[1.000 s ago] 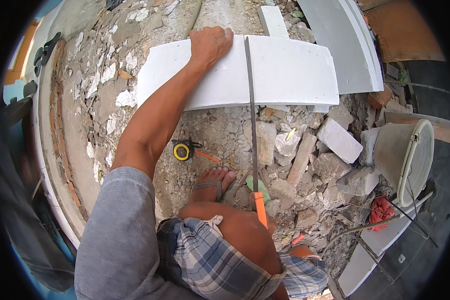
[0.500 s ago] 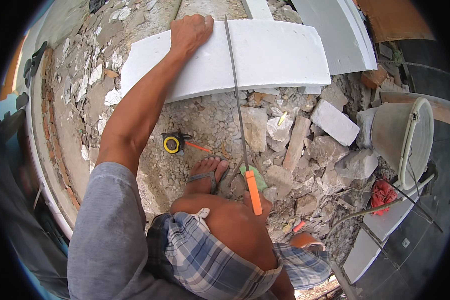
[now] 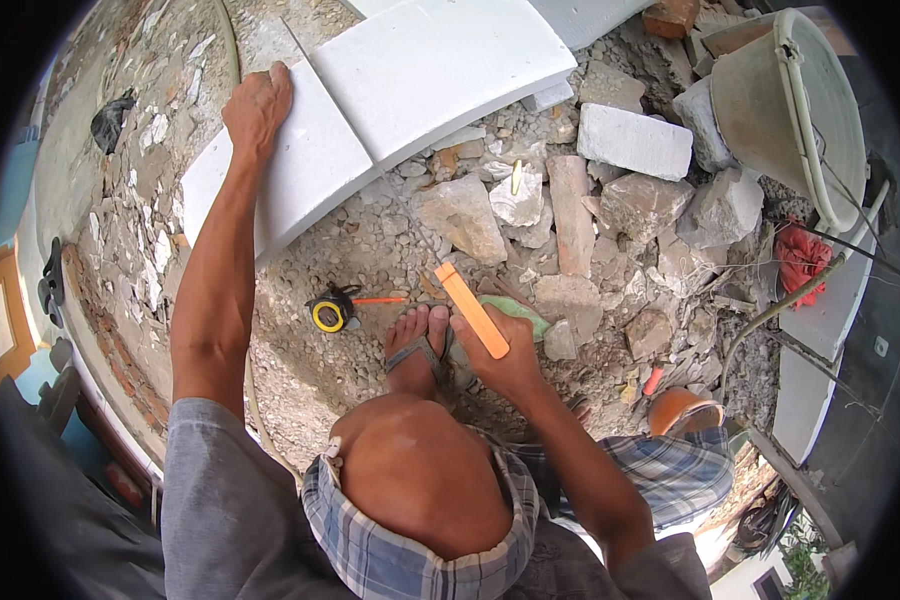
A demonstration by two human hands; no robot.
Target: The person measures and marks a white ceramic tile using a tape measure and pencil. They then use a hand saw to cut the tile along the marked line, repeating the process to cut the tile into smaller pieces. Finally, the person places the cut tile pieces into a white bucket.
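A long white block (image 3: 440, 70) lies across the rubble in front of me. My left hand (image 3: 258, 108) is closed over its far edge, left of the saw blade, with the fingertips hidden. My right hand (image 3: 507, 352) is wrapped round the orange handle of a hand saw (image 3: 473, 310). Its thin blade runs up and left from the handle, blurred by motion, and crosses the block in a dark line. How deep it sits in the block I cannot tell. Near my sandalled foot (image 3: 413, 345) lies a yellow-and-black tape measure (image 3: 328, 311) beside a thin orange stick (image 3: 379, 300).
Broken stones (image 3: 642, 212) and a smaller white block (image 3: 635, 141) fill the right side. A tipped grey bucket (image 3: 785, 115) stands beyond them, with a red plastic bag (image 3: 802, 262) below it. A hose (image 3: 232, 45) runs along the far left.
My view has turned and shifted, so the block now appears higher and tilted. My right hand has drawn the saw handle back toward me. My left hand stays on the block.
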